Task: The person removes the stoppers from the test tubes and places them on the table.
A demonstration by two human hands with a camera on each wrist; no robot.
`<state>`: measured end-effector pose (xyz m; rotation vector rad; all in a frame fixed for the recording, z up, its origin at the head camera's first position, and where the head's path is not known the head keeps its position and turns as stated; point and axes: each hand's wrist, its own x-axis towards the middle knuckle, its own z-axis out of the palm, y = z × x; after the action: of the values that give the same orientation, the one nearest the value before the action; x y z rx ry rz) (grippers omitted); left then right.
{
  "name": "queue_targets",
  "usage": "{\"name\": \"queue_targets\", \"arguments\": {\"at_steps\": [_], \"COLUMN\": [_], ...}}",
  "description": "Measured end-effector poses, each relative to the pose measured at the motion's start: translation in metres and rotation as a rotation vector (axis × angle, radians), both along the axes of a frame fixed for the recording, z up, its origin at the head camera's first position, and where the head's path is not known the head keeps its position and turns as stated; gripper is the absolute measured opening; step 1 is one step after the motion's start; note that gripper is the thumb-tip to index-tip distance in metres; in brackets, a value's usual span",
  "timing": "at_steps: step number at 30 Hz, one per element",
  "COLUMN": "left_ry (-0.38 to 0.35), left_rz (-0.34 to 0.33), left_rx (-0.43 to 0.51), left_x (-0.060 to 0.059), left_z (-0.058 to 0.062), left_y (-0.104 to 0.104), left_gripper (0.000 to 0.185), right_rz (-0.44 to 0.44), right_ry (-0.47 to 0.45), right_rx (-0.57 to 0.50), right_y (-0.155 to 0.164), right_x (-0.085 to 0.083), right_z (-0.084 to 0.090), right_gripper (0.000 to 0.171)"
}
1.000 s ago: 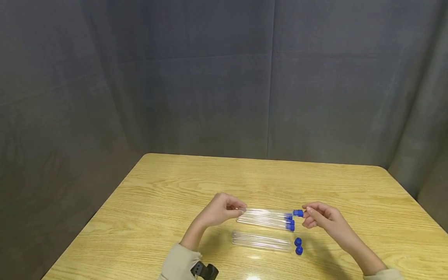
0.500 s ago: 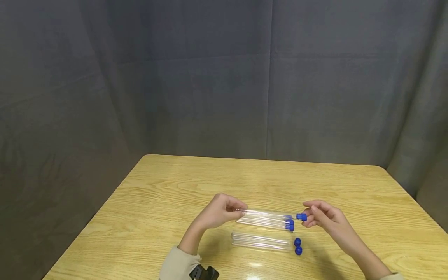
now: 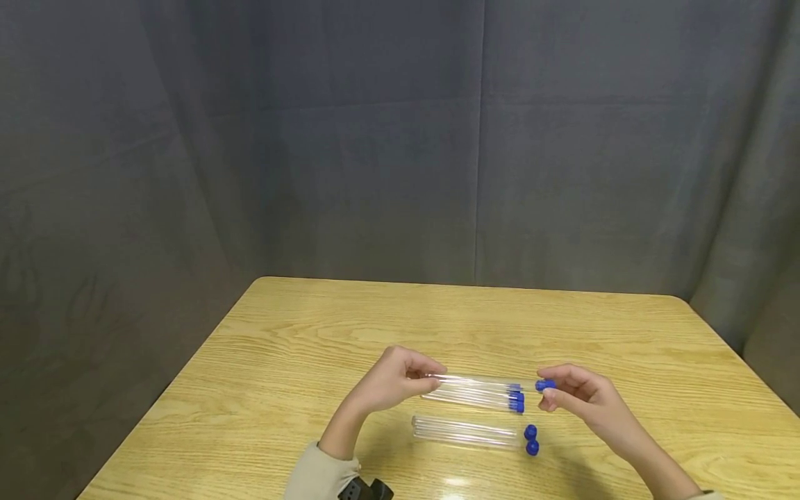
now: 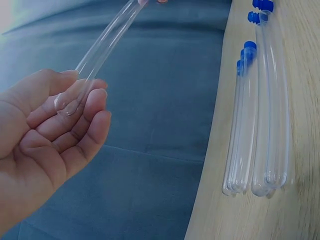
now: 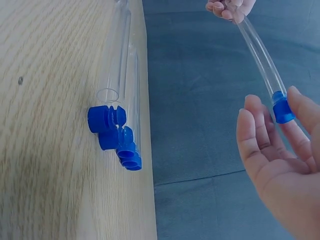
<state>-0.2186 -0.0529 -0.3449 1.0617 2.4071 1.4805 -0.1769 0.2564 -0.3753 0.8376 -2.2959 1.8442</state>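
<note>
One clear tube (image 5: 261, 55) aloft; left hand (image 3: 396, 379) pinches rounded end, right hand (image 3: 587, 397) pinches blue cap (image 5: 283, 112) at other. On wood-grain table (image 3: 300, 326): capped tubes (image 4: 243, 125), uncapped tubes (image 3: 465, 432), two ribbed loose caps (image 5: 98, 119). Grey curtain (image 3: 375, 173) behind.

Wood-grained table (image 3: 312, 333), capped tubes (image 3: 469, 399), uncapped tubes (image 3: 465, 431), two blue caps (image 3: 530, 432)

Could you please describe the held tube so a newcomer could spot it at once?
On the wooden table lie several clear tubes. Above them, the held tube spans from the left hand to the right hand, at its blue cap. Only this one is off the table.
</note>
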Motion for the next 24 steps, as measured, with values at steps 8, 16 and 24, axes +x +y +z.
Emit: {"name": "queue_targets", "arguments": {"at_steps": [8, 16, 24], "left_ry": [0.003, 0.008, 0.03], "left_rz": [0.005, 0.0, -0.011], "left_rx": [0.0, 0.005, -0.006], "left_x": [0.0047, 0.0075, 0.0071], "left_z": [0.0045, 0.0074, 0.0071], "left_y": [0.0005, 0.002, 0.0034], "left_gripper": [0.019, 0.019, 0.019], "right_rz": [-0.011, -0.034, -0.113], "right_ry": [0.002, 0.059, 0.111], "right_rx": [-0.019, -0.057, -0.037], "right_y": [-0.0008, -0.0004, -0.0022], "right_x": [0.0021, 0.0034, 0.0042], "right_z": [0.0016, 0.0016, 0.0], "right_gripper": [0.022, 0.022, 0.021]}}
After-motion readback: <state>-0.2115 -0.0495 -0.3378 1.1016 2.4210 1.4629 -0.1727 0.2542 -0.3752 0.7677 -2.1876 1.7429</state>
